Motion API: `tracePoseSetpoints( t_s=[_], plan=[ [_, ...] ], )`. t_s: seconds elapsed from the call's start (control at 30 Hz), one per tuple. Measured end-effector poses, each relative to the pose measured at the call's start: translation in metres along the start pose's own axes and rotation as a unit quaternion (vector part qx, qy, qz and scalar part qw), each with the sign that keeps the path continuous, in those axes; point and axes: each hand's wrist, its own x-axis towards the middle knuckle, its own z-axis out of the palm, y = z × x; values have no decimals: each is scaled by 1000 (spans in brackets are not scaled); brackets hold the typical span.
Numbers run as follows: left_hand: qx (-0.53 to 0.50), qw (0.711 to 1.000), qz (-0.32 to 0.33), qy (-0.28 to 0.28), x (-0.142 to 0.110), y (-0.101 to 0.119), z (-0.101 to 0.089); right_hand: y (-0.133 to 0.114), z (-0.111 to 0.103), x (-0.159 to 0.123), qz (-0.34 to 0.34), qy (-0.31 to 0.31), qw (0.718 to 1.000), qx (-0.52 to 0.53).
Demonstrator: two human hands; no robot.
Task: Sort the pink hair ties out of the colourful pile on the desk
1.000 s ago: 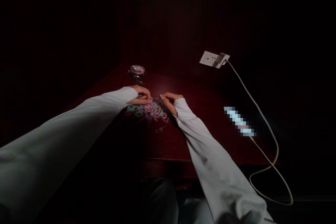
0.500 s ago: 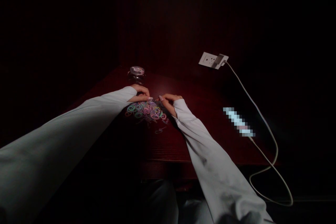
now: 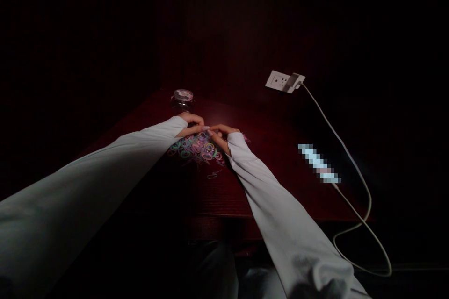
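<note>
Small coloured elastic bands (image 3: 198, 149) lie in a loose pile on the dark red table (image 3: 224, 194), in pink, purple, green and yellow. Just above the pile's far side, my left hand (image 3: 192, 124) is closed with thumb and finger pinched together. My right hand (image 3: 220, 136) is pinched too, and its fingertips meet those of the left. Whatever lies between the fingertips is too small and dark to make out. Behind my left hand stands a round clear jar (image 3: 183, 97) with a patterned lid.
At right on the table lies a lit phone (image 3: 319, 162), its screen blurred out. A white cable (image 3: 345, 147) loops from it past the table's front edge and up to a charger (image 3: 296, 81) in a wall socket (image 3: 278, 80). A few pink bands (image 3: 246, 137) show beyond my right wrist.
My hands have come together: the left moved slightly right and the right slightly left, so their fingertips now meet. The pink bands beyond my right wrist show more.
</note>
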Motion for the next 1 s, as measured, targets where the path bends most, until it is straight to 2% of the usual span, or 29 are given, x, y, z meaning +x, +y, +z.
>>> tracePoseSetpoints(
  t_s=[0.2, 0.33, 0.77, 1.0],
  plan=[
    [20, 999, 28, -27, 2, 2, -4, -19, -7, -8, 6, -31, 998, 45],
    [17, 999, 35, -16, 2, 8, -4, -24, -11, -11, 9, -36, 998, 46],
    [11, 999, 45, -2, -3, 8, 0, 1, 7, 0, 34, -37, 998, 36],
    [15, 999, 46, -24, -2, 2, 2, 3, 6, 2, 18, -36, 999, 21]
  ],
)
